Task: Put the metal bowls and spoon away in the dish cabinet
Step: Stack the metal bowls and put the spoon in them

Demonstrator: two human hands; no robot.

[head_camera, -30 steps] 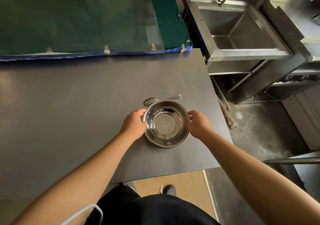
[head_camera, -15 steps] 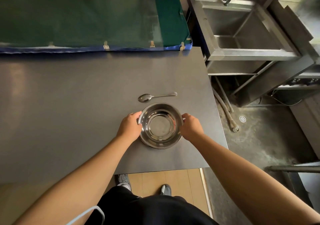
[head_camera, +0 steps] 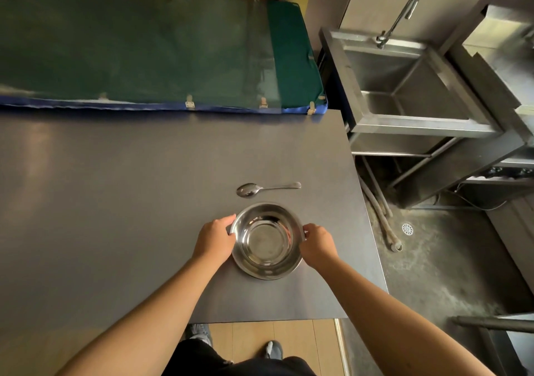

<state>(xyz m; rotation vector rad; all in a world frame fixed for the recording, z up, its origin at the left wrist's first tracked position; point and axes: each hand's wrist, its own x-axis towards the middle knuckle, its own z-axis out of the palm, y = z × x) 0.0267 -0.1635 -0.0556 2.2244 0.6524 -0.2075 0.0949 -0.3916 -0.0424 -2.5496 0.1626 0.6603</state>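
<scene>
Shiny metal bowls (head_camera: 267,241), nested as a stack, sit on the dark grey table (head_camera: 115,202) near its right front corner. My left hand (head_camera: 215,238) grips the stack's left rim and my right hand (head_camera: 318,244) grips its right rim. A metal spoon (head_camera: 265,188) lies on the table just beyond the bowls, its bowl end to the left and handle pointing right. Neither hand touches the spoon. No dish cabinet is in view.
A green cushion (head_camera: 144,49) with blue edging borders the table's far side. To the right stands a steel sink (head_camera: 410,86) with a faucet, above a concrete floor with hoses (head_camera: 381,219) and a drain. The table's right edge is close to my right hand.
The view has tilted and pulled back, so the spoon now shows fully clear of the bowls. Both hands remain on the bowl rims.
</scene>
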